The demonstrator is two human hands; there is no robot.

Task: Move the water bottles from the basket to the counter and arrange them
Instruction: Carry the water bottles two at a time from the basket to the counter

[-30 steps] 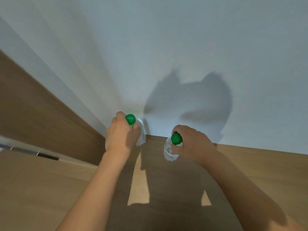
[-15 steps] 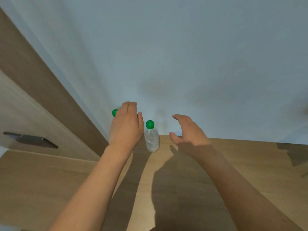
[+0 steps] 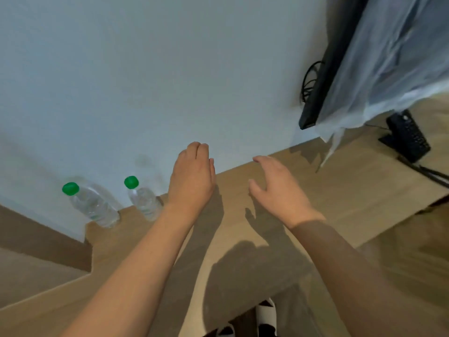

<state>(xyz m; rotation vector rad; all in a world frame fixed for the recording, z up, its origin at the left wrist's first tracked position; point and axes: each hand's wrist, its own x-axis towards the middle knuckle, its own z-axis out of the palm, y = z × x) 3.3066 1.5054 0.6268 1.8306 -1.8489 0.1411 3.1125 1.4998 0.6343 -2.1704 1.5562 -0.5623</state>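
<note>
Two clear water bottles with green caps stand upright on the wooden counter [image 3: 243, 239] against the pale wall: one bottle [image 3: 92, 205] at the far left corner, the second bottle [image 3: 144, 199] just to its right. My left hand [image 3: 193, 178] hovers right of the second bottle, fingers loosely curled, holding nothing. My right hand [image 3: 277, 188] hangs over the counter further right, fingers spread and relaxed, also holding nothing. The basket is out of view.
A black flat screen [image 3: 323, 76] draped in clear plastic sheeting [image 3: 388, 57] stands at the upper right, with cables behind it. A small black device [image 3: 405, 137] sits on the counter at the far right. Feet in slippers show below the counter's front edge.
Both hands have let go of the bottles, which now stand by the wall. The hands and the view have swung right, bringing the screen into sight.
</note>
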